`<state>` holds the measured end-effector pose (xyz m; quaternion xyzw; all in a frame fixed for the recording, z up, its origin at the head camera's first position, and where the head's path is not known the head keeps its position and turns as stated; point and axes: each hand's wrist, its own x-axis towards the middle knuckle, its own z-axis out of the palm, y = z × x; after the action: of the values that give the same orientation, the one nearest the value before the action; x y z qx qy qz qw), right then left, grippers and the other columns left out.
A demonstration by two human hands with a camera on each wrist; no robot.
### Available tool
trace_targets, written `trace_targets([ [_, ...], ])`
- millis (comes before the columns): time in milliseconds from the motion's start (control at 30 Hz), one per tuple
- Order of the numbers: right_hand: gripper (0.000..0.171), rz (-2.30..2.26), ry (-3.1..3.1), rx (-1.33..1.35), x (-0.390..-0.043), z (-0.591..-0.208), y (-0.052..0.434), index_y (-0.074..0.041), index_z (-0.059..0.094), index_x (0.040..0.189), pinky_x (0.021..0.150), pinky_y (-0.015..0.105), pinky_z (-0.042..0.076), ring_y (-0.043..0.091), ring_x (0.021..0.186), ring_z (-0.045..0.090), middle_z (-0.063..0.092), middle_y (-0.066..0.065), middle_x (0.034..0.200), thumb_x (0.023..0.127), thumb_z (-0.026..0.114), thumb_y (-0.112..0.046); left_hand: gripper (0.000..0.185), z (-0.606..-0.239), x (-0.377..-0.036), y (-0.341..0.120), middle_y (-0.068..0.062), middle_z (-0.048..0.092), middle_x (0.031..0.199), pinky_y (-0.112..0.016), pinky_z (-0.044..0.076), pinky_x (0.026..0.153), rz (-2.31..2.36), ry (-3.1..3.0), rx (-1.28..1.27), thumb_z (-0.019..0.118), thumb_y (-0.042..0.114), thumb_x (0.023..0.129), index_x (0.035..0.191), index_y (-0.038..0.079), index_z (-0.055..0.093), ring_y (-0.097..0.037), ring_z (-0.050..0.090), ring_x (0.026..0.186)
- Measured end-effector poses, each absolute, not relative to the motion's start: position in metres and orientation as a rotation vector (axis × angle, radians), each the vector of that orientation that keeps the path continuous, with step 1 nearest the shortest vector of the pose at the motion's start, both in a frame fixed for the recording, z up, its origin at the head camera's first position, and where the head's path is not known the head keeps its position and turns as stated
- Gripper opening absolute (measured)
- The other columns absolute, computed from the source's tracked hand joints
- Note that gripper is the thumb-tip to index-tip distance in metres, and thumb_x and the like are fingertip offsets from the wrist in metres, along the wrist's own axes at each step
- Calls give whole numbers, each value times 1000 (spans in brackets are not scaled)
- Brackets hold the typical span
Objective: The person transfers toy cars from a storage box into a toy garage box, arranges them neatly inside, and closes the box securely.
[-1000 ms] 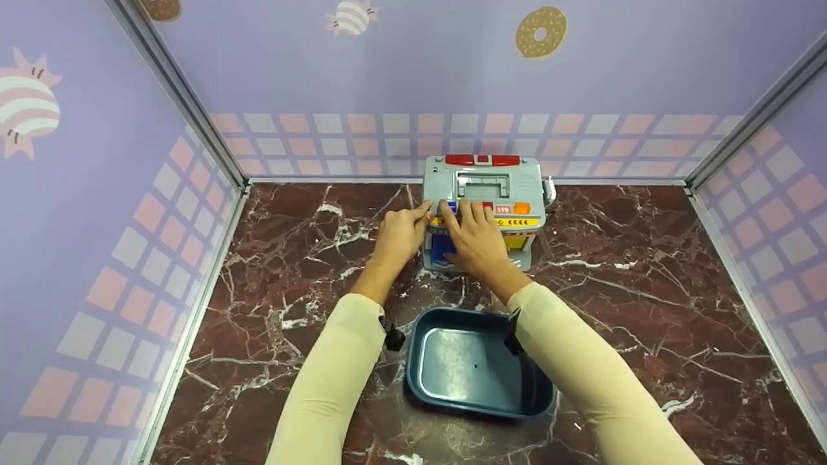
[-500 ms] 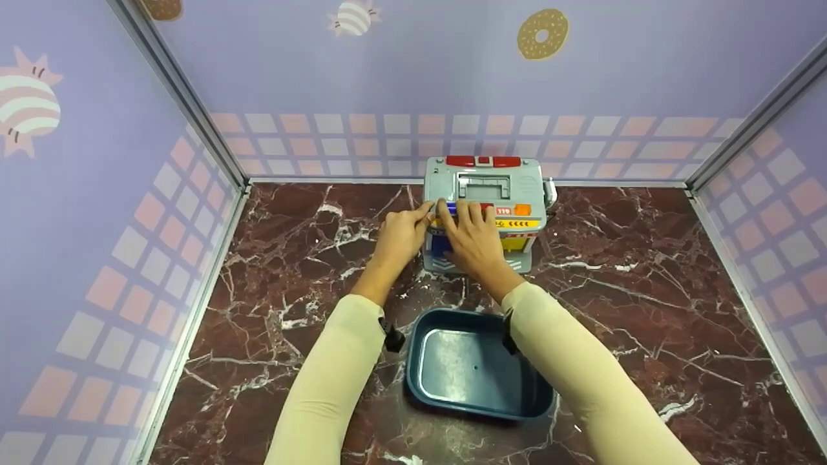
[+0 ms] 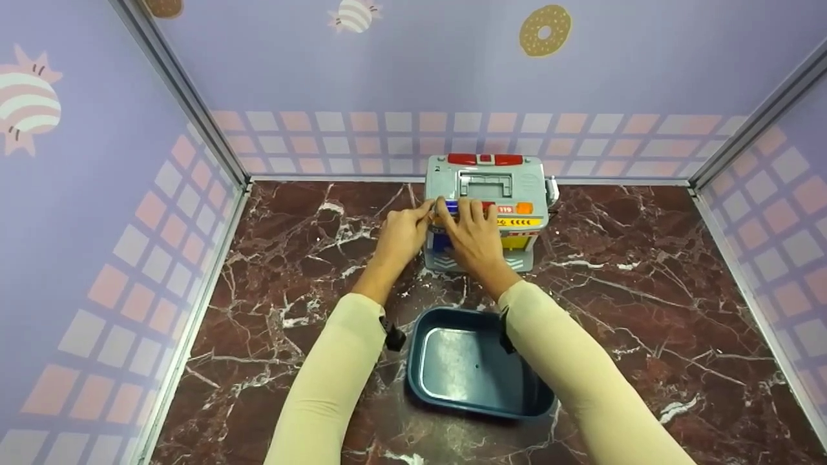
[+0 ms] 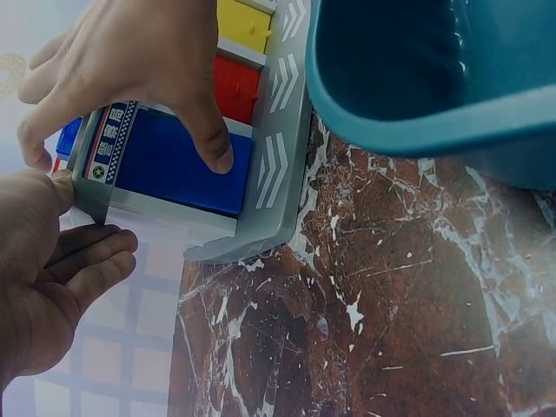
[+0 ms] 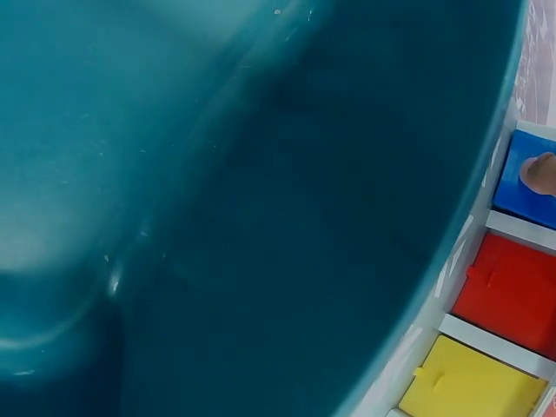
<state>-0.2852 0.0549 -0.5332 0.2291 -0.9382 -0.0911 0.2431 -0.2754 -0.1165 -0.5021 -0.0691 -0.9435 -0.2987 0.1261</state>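
A grey toy box (image 3: 497,184) with red lights on top stands at the back wall, showing blue (image 4: 165,165), red (image 4: 236,87) and yellow (image 4: 243,24) drawers in its front. My right hand (image 3: 475,239) lies over the front, fingers curled at the upper edge and thumb (image 5: 540,172) pressing the blue drawer (image 5: 519,201). My left hand (image 3: 402,236) holds the box's left front corner, thumb on the edge and fingers along the side wall, as the left wrist view shows (image 4: 43,278).
An empty teal tray (image 3: 413,361) sits on the dark red marble top (image 3: 646,310) just behind my wrists, close to the box's base (image 4: 278,174). Lilac panel walls (image 3: 97,226) enclose the left, back and right sides.
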Motion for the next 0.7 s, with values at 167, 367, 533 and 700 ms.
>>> trace_targets([
  [167,105,-225,-2556,605,-286,-536,53,-25,26,154,87,53,41,39,114,45,47,19,128,72,88,-47,31,-503,-275,-116,-14,76,114,-52,60,78,-869,-2746,-188,61,27,102,133,25,68,-38,76,92],
  [367,92,-224,-2510,583,-287,-539,52,-27,28,153,85,53,42,38,110,47,48,19,124,78,82,-37,31,-503,-275,-116,-13,76,114,-53,60,80,-852,-2753,-190,60,24,102,132,25,68,-40,75,94],
  [533,83,-215,-2506,574,-287,-540,51,-27,29,152,85,54,41,38,109,47,48,19,124,83,74,-26,33,-503,-275,-117,-12,76,114,-51,60,76,-859,-2768,-203,59,29,103,135,27,66,-35,74,82],
  [700,83,-220,-2531,575,-287,-540,50,-27,28,153,87,55,42,38,110,47,48,20,125,84,73,-25,34,-503,-275,-117,-11,76,115,-51,60,76,-858,-2758,-226,59,30,103,136,25,66,-34,74,81],
])
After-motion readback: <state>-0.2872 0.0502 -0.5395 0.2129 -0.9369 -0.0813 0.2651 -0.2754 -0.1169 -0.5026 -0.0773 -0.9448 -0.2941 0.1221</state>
